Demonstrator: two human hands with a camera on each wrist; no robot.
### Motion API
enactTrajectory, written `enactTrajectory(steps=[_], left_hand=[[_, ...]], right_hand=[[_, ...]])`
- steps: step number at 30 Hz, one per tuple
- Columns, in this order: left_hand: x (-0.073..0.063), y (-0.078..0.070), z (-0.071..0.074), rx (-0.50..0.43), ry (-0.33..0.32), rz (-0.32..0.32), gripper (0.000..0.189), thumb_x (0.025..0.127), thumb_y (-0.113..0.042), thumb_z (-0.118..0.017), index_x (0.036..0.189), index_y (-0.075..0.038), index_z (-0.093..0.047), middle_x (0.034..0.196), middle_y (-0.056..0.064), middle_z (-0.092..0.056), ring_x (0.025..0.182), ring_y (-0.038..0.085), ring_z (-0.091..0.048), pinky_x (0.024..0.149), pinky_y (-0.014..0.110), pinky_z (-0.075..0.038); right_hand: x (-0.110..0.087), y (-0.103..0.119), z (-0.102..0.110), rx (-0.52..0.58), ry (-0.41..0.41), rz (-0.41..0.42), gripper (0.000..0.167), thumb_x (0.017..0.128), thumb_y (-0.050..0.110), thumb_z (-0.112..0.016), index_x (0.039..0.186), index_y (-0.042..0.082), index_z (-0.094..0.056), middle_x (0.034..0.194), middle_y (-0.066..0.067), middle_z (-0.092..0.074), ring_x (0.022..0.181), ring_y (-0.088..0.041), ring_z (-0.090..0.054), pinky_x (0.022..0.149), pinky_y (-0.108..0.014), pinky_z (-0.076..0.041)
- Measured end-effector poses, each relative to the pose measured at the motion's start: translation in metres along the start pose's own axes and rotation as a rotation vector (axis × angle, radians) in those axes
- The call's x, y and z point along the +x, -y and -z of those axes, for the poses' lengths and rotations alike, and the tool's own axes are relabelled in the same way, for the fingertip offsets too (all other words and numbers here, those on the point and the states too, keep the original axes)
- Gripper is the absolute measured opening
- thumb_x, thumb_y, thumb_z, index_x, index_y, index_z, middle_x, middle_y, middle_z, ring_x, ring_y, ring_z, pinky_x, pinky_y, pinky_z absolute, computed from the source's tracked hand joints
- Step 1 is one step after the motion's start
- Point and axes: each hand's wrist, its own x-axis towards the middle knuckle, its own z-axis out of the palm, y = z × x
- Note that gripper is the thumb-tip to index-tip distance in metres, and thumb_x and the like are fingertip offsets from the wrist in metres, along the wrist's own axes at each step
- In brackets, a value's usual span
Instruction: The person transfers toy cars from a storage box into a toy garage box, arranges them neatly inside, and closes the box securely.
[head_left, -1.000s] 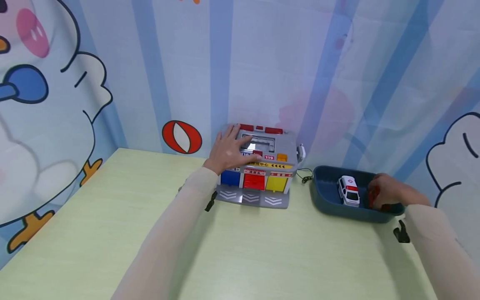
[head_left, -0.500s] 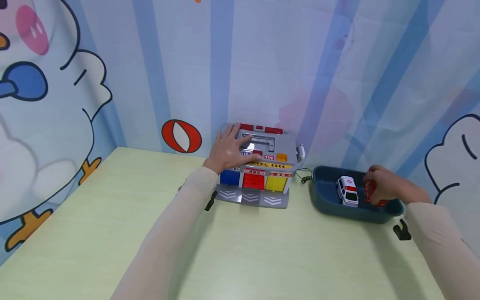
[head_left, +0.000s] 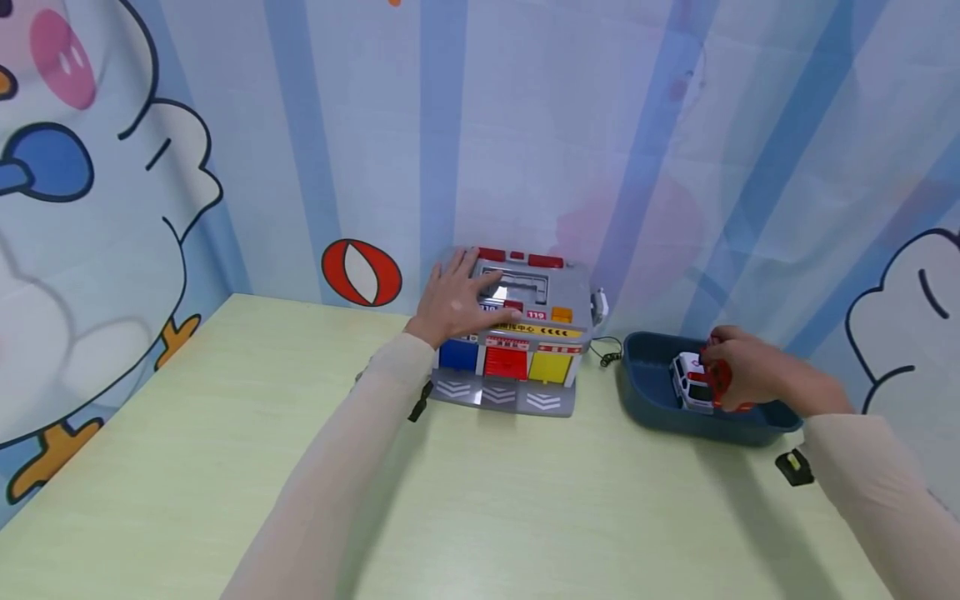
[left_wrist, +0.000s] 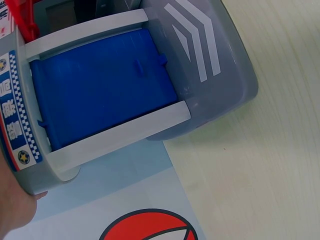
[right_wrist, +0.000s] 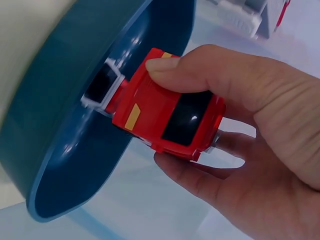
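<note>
My left hand (head_left: 453, 304) rests with spread fingers on the grey roof of a toy rescue station (head_left: 572, 287). The station's front has a blue door (left_wrist: 100, 87), a red door (head_left: 506, 363) and a yellow door (head_left: 550, 367), all down. Over a dark blue bin (head_left: 647, 410), my right hand (head_left: 761, 371) grips a red toy car (right_wrist: 150, 107) between thumb and fingers. The car has a black windscreen and yellow marks. Close beside it in the bin lies a white toy ambulance (head_left: 692, 367), partly covered by the car and hand in the head view.
A thin black coiled cord (head_left: 609, 355) lies between the station and the bin. The pale wooden table (head_left: 525, 500) extends in front of both. Behind stands a blue striped cloth backdrop (head_left: 517, 125) with cartoon prints.
My right hand has moved left and up inside the bin with the red toy car, from its right end to beside the ambulance. My left hand has stayed on the station roof.
</note>
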Motion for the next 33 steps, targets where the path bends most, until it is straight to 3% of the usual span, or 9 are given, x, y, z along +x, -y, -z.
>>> enactTrajectory(steps=[10, 17, 27, 33], left_hand=[[-0.001, 0.001, -0.001, -0.001, 0.003, 0.005, 0.087, 0.079, -0.078, -0.057, 0.153, -0.033, -0.041, 0.170, 0.008, -0.012, 0.157, 0.032, -0.005, 0.125, 0.058, -0.004], [-0.002, 0.001, 0.001, -0.004, 0.008, 0.007, 0.087, 0.080, -0.078, -0.056, 0.153, -0.033, -0.041, 0.170, 0.008, -0.012, 0.157, 0.032, -0.004, 0.125, 0.058, -0.003], [0.000, 0.001, 0.002, 0.007, 0.007, 0.002, 0.088, 0.079, -0.079, -0.055, 0.153, -0.034, -0.040, 0.170, 0.008, -0.012, 0.157, 0.031, -0.004, 0.125, 0.058, -0.004], [0.000, 0.001, 0.001, 0.011, 0.005, 0.000, 0.088, 0.079, -0.079, -0.055, 0.153, -0.034, -0.040, 0.170, 0.008, -0.012, 0.157, 0.031, -0.005, 0.125, 0.058, -0.004]], right_hand=[[-0.002, 0.025, -0.001, 0.030, -0.016, 0.077, 0.056, 0.063, 0.002, -0.084, 0.116, -0.003, -0.067, 0.141, -0.038, -0.035, 0.105, -0.046, -0.054, 0.063, -0.040, -0.056], [-0.006, 0.049, 0.001, 0.039, -0.029, 0.131, 0.055, 0.066, 0.006, -0.088, 0.117, -0.003, -0.067, 0.141, -0.035, -0.037, 0.104, -0.043, -0.056, 0.066, -0.041, -0.057], [-0.003, 0.077, -0.005, 0.061, -0.004, 0.145, 0.053, 0.068, 0.005, -0.086, 0.118, 0.002, -0.068, 0.148, -0.031, -0.033, 0.102, -0.037, -0.059, 0.062, -0.032, -0.054], [0.000, 0.093, -0.009, 0.024, -0.002, 0.159, 0.051, 0.069, 0.010, -0.087, 0.116, 0.004, -0.068, 0.148, -0.031, -0.035, 0.098, -0.034, -0.061, 0.065, -0.033, -0.056]])
